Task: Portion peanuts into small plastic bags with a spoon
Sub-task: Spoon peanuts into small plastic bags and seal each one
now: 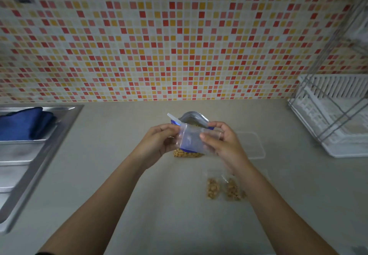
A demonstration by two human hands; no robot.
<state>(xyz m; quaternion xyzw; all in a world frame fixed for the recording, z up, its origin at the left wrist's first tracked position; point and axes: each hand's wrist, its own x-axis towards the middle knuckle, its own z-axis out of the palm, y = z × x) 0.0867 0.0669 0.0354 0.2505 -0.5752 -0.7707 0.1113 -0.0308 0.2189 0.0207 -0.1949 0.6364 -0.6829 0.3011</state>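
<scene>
Both my hands hold a small clear plastic bag (192,140) up over the counter. My left hand (159,142) pinches its left edge and my right hand (221,141) pinches its right edge near the top. The bag looks empty. Behind it stands the opened big peanut bag (194,118), silver inside, with peanuts showing through its clear base (187,153). A white spoon handle (173,118) sticks out of its mouth to the left. Two small bags with peanuts (212,188) (233,190) lie flat on the counter below my right hand.
A steel sink (39,147) with a blue cloth (23,124) is at the left. A white dish rack (334,115) stands at the right. A clear plastic lid or container (253,145) lies flat right of my right hand. Mosaic tiles cover the back wall.
</scene>
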